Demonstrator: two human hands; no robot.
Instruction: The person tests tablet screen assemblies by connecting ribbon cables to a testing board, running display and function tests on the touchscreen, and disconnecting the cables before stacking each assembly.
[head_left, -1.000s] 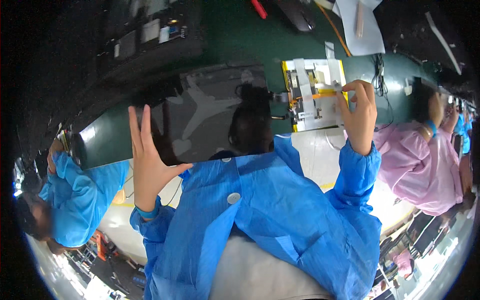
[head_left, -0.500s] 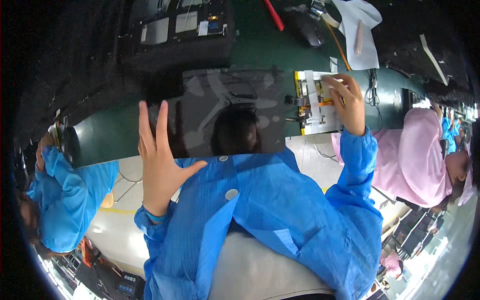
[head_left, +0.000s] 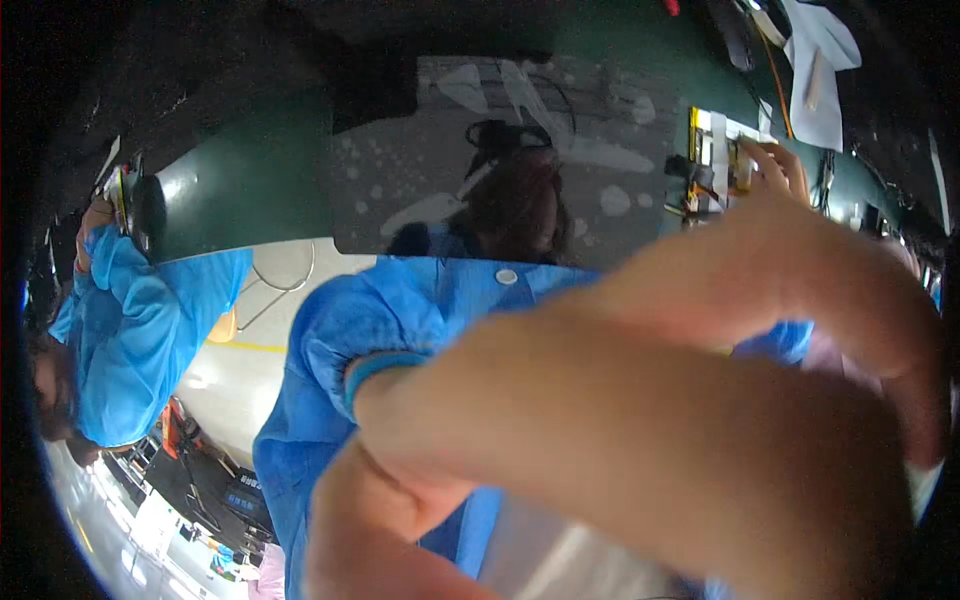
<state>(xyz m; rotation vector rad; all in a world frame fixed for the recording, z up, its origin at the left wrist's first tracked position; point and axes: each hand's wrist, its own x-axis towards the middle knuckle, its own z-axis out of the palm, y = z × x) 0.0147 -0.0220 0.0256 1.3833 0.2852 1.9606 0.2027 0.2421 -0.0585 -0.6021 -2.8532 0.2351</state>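
Observation:
My left hand (head_left: 640, 430) is raised close to the camera, large and blurred. Its fingers stretch apart toward the right; their tips are cut off or smeared, and I see nothing held in them. Behind it, partly covered by it, my right hand (head_left: 785, 170) bends its fingers over a flat white part with yellow edges (head_left: 705, 130), crossed by pale tape strips. Short black connectors stick out from that part's left side. Beside it lies a glossy dark panel (head_left: 610, 140) with cloudy smears and reflections, its near edge against my blue coat.
A white sheet (head_left: 815, 85) with a pale stick on it lies at the far right, near an orange cable (head_left: 778, 85). Dark equipment lines the back of the green table (head_left: 245, 170). At the left sits a person in a blue coat (head_left: 150, 320).
My left hand has risen from the dark panel's left edge to just before the camera. The view has shifted, so panel and white part appear farther right. My right hand stays at the white part.

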